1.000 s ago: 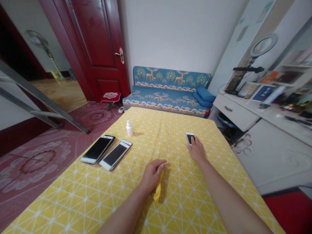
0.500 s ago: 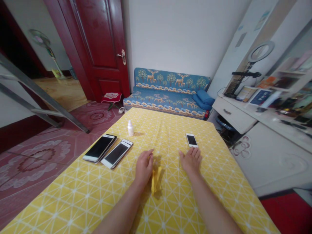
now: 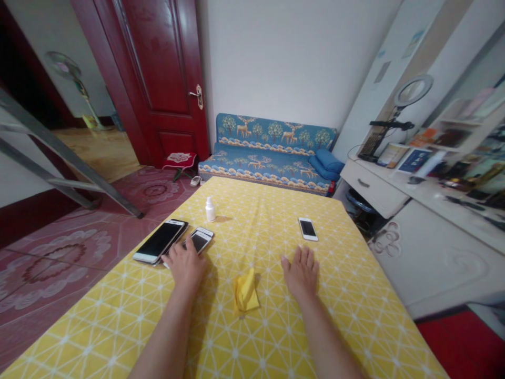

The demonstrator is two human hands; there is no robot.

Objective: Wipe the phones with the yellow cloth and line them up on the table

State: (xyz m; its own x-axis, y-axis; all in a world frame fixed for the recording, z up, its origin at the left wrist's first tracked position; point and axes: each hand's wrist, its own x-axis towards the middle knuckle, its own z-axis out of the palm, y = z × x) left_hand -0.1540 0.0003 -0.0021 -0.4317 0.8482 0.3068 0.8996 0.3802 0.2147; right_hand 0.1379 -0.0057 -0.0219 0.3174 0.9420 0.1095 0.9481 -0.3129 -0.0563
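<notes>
My left hand (image 3: 185, 264) reaches over a white smartphone (image 3: 201, 238) on the left of the table, its fingers apart and covering the phone's lower part; whether it touches the phone I cannot tell. Beside it lie larger dark-screened phones in a stack, a white-framed smartphone (image 3: 160, 241) on top. A crumpled yellow cloth (image 3: 246, 292) rests on the table between my arms. My right hand (image 3: 302, 271) lies palm down with fingers spread, just short of a small white smartphone (image 3: 307, 229) and holding nothing.
A white bottle (image 3: 210, 210) stands upright behind the left phones. The table wears a yellow patterned tablecloth (image 3: 268, 210). Beyond it is a blue sofa (image 3: 260, 158); a white cabinet (image 3: 434, 252) flanks the right side. A metal ladder (image 3: 87, 168) stands at the left.
My left hand has let go of the yellow cloth and moved left to the white phone. The cloth now lies on the table. My right hand sits slightly farther from the small phone.
</notes>
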